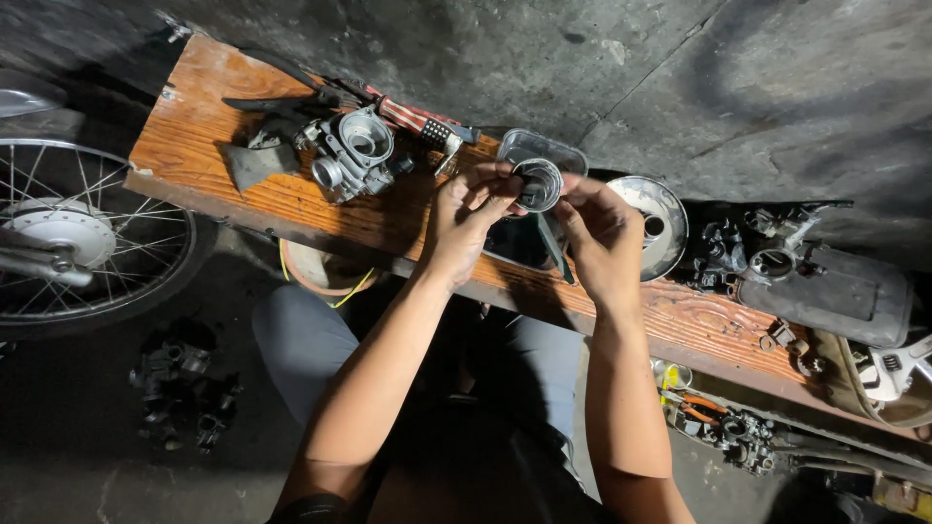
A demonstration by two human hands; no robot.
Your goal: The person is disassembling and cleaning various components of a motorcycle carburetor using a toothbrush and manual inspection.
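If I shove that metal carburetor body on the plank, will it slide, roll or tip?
The carburetor body looks like cast metal, so probably heavy for its size and rigid. Its lumpy, irregular shape likely rocks or snags rather than rolls. The wooden plank looks rough-grained, so it would probably drag, not glide.

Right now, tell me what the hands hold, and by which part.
Both hands, left hand and right hand, hold a small round metal cup-shaped part by its rim, fingers pinching opposite sides.

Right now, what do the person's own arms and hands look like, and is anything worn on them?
Both forearms are bare to the elbow, with no sleeves in view. The left hand and right hand wear no gloves; I can see no watch, ring or band. The fingers look smudged with dark grime.
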